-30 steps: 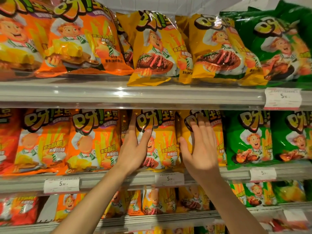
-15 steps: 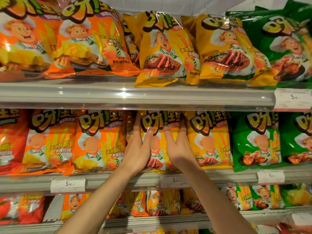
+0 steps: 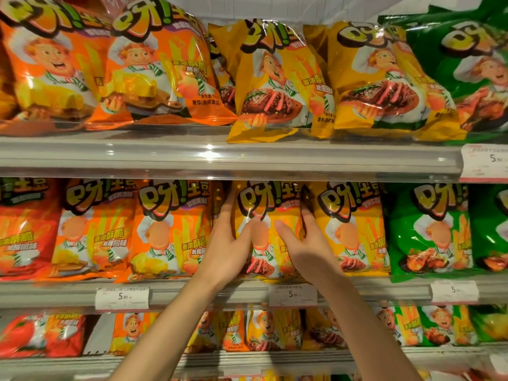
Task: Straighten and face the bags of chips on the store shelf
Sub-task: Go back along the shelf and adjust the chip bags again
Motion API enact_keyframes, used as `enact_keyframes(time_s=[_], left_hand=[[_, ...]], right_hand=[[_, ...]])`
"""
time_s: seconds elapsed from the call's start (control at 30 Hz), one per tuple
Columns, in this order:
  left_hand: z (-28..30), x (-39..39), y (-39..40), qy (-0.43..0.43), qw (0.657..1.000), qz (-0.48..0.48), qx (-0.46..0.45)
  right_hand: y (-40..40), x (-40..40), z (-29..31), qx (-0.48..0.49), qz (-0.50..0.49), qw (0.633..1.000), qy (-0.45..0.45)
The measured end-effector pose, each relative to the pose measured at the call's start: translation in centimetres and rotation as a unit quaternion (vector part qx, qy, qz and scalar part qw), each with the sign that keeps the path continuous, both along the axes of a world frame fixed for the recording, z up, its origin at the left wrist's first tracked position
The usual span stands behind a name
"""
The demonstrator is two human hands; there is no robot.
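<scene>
Both hands now frame one yellow steak-flavour bag on the middle shelf; a second ago the right hand lay flat on the next yellow bag to the right, and it has since come across to the first bag's right edge. Half a second ago the pair were already on this bag, and they hold much the same pose.

Parts of the bag's lower front are covered by both palms, so its bottom seam cannot be seen. Fingertips of the left hand slip into the dark gap between this bag and the orange bag on its left and are lost there. Right fingertips likewise disappear into the gap beside the neighbouring yellow bag. Bags at the far left and far right are cut off by the frame, and the lowest shelf's stock is blurred.

Left fingers are stretched up along the bag's left edge with the thumb laid on its front. Right fingers are stretched along its right edge, thumb also on the front. Neither curls round it, so the bag is pressed between two nearly straight hands. It stands upright, face forward, above a price tag on the shelf rail.
</scene>
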State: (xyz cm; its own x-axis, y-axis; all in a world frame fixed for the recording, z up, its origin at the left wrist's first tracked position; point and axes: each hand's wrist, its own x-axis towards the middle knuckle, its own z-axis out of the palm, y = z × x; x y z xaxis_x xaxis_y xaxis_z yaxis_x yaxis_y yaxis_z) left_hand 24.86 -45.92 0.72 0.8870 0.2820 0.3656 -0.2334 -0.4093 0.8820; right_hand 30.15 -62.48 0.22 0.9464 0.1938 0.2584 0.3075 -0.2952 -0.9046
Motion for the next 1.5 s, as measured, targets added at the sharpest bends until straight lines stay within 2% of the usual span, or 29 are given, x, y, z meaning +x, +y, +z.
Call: enact_keyframes(time_s=[0.1, 0.2, 0.37, 0.5, 0.63, 0.73, 0.87, 1.1, 1.3, 1.5], left_hand=[[0.1, -2.2, 0.3, 0.006, 1.000, -0.009, 0.016], [-0.2, -4.7, 0.7, 0.006, 1.000, -0.018, 0.014], [-1.7, -7.8, 2.0, -0.006, 0.999, -0.018, -0.045], [-3.1, -9.4, 3.8, -0.012, 0.993, -0.035, -0.111], [-4.0, -10.7, 6.3, 0.002, 0.968, -0.072, -0.240], [-4.4, -11.7, 8.4, 0.015, 0.963, -0.075, -0.258], [-4.4, -13.1, 10.7, 0.029, 0.979, -0.053, -0.195], [-3.5, -14.2, 12.2, 0.001, 0.983, -0.002, -0.184], [-2.1, -13.3, 12.2, -0.052, 0.989, 0.114, -0.081], [-0.5, -10.0, 12.2, -0.022, 0.990, 0.116, 0.077]], right_hand=[[-1.1, -1.5, -0.4, 0.029, 0.020, 0.999, 0.038], [-2.6, -3.7, -1.1, 0.030, -0.007, 0.999, -0.024], [-3.7, -6.9, -1.7, 0.010, -0.077, 0.992, -0.099], [-3.1, -9.1, -3.2, 0.019, -0.100, 0.994, -0.044], [-1.2, -11.6, -5.0, -0.002, -0.101, 0.995, 0.000], [0.5, -13.1, -6.0, 0.021, -0.110, 0.993, 0.043], [2.7, -14.5, -6.3, 0.034, -0.105, 0.992, 0.062], [5.1, -14.2, -4.6, 0.024, -0.057, 0.998, 0.031], [8.4, -12.0, -1.3, 0.000, 0.018, 0.998, -0.063], [13.7, -9.2, 0.7, -0.024, 0.020, 0.994, -0.109]])
